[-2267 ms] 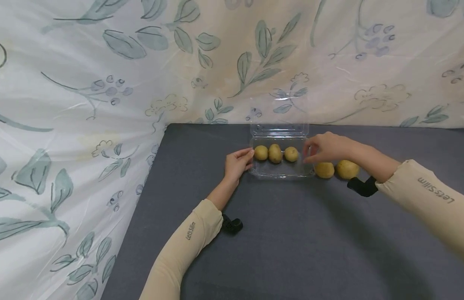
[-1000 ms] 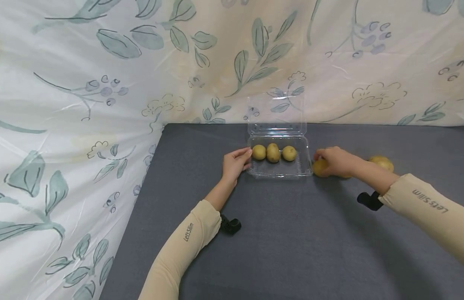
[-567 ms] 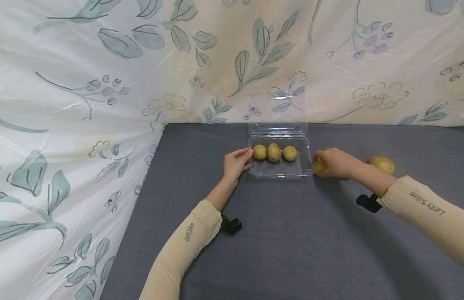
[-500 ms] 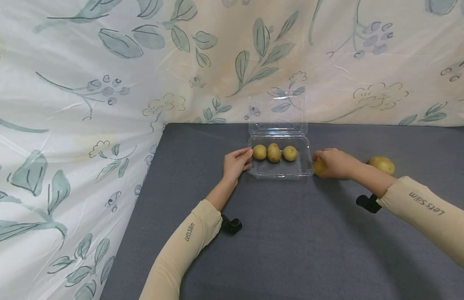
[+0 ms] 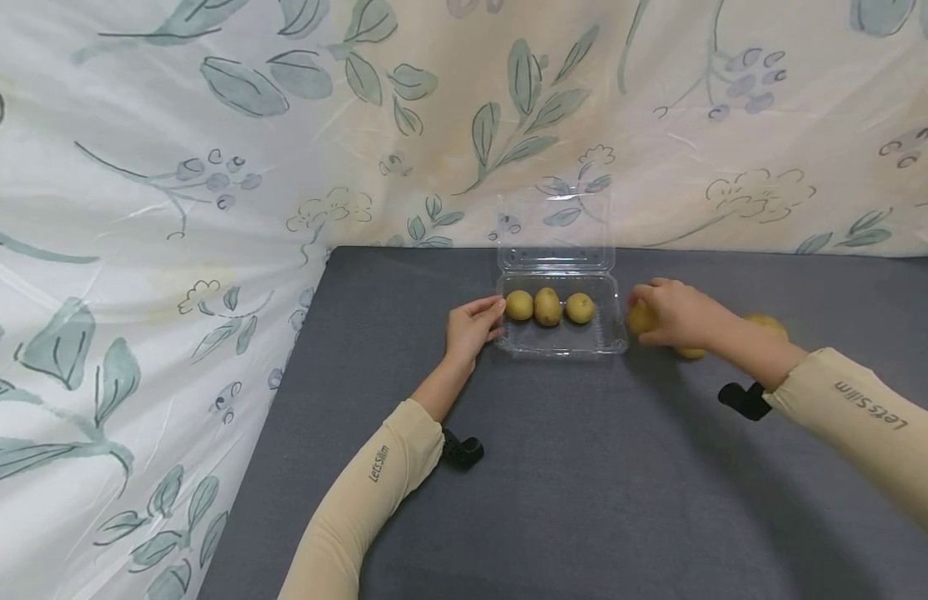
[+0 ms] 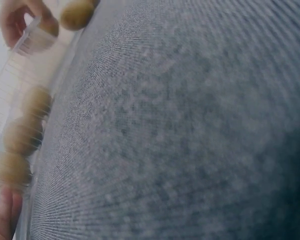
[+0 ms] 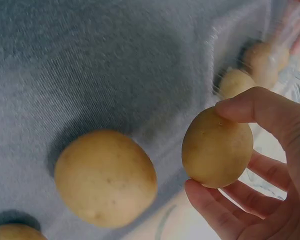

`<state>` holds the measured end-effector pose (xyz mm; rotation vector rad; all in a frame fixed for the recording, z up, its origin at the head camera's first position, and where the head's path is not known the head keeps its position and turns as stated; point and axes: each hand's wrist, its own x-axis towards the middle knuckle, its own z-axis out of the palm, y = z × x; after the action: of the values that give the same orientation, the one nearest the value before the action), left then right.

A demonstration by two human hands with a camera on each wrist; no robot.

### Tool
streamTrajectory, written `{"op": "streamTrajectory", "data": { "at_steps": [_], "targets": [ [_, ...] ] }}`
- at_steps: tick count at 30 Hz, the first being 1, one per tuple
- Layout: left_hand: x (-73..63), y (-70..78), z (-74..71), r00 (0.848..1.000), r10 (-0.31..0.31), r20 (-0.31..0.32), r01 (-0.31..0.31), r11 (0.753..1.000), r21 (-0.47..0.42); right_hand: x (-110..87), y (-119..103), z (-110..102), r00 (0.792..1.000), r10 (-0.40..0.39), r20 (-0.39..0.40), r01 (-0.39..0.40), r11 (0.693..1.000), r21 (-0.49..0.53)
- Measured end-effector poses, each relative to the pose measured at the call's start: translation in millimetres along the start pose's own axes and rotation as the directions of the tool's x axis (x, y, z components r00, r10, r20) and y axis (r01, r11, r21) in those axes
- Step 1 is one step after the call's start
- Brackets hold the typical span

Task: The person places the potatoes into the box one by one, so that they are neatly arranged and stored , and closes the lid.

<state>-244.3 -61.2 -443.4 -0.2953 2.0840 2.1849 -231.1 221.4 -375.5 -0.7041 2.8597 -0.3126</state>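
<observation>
My right hand (image 5: 683, 313) pinches a yellow potato (image 7: 216, 150) between thumb and fingertips, just right of a clear plastic clamshell container (image 5: 563, 348). In the right wrist view the potato hangs over the table, apart from the others. At the container's left wall, my left hand (image 5: 467, 332) holds the side with thumb and fingers. Inside lie three potatoes in a row: a left one (image 5: 519, 305), a longer middle one (image 5: 548, 307) and a right one (image 5: 579, 308). The container's transparent lid (image 5: 557, 257) stands up at the back.
Two loose potatoes lie on the dark grey table (image 5: 554, 483): a nearer one (image 7: 106, 178), partly hidden by my right hand in the head view, and another (image 5: 769, 322) behind the right forearm. A leaf-patterned curtain (image 5: 433, 108) hangs along the table's back and left edges.
My right hand left the container's right side, reached to a potato on the table, took hold of it and has lifted it slightly. The left hand stays at the container.
</observation>
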Motion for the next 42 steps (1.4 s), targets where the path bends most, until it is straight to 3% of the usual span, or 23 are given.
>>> {"op": "streamTrajectory", "data": {
  "at_steps": [12,24,33,42],
  "targets": [
    [3.9,-5.4,-0.2,1.000,0.005,-0.014,-0.005,1.000,-0.008,1.1,-4,-20,0.995,-0.021,-0.096,0.022,1.000,0.015],
    [3.7,-5.0,-1.3,0.999,0.006,-0.036,-0.006,1.000,0.000,32.9,-48,-23,0.982,-0.097,-0.164,0.117,0.986,0.122],
    [5.9,-7.1,0.6,0.999,0.022,-0.031,-0.022,1.000,-0.001,56.8,-78,-18,0.975,-0.156,-0.161,0.181,0.971,0.155],
    [7.8,-8.9,1.2,0.999,0.022,-0.034,-0.023,1.000,-0.014,66.4,-92,-5,0.971,-0.205,-0.124,0.228,0.948,0.223]
  ]
}}
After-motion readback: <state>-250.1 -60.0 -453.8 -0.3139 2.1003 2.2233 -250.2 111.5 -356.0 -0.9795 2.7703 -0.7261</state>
